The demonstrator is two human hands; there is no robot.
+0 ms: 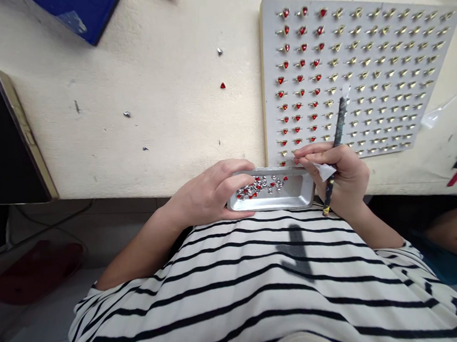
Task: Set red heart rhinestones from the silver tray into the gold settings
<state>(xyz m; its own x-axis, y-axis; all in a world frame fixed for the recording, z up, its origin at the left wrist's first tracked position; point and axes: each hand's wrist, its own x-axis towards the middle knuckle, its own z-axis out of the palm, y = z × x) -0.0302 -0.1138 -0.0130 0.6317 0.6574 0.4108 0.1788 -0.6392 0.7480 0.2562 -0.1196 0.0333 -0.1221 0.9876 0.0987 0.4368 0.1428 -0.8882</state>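
My left hand [210, 193] grips the left end of a small silver metal tray [294, 197] held at the table's front edge, against my striped shirt. Several red heart-shaped stones [258, 184] lie in the tray. My right hand [337, 175] is closed round a dark stick tool [339, 123] that points up over a grey board [439, 86]; a scrap of white paper [325, 171] sits under its fingers. The board carries rows of small gold settings [378, 64], and those in the left columns hold red stones [303, 62].
A dark phone [0, 136] lies at the table's left edge. A blue object [85, 11] sits at the top left. A loose red stone [222, 85] and small metal bits lie on the cream table [147, 93]. Another person's arm [454, 229] shows at the right.
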